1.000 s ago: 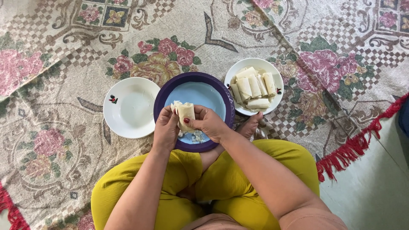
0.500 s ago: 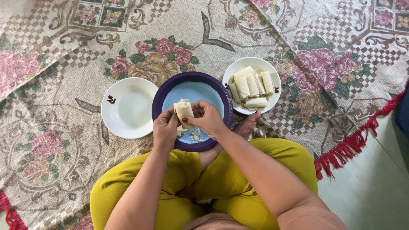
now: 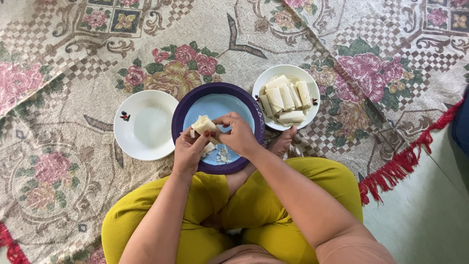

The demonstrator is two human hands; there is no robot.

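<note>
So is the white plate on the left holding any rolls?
No, the left white plate is bare, while the finished rolls lie on the other white plate to the right of the purple plate.

Lower end of the pale roll (image 3: 204,125) hidden behind the left hand (image 3: 188,152) and right hand (image 3: 239,137). Scraps (image 3: 222,155) on the purple plate (image 3: 195,98) too small to identify. Dark blue object (image 3: 461,127) cut off at right edge. Rug (image 3: 58,73) runs past top and left edges.
</note>
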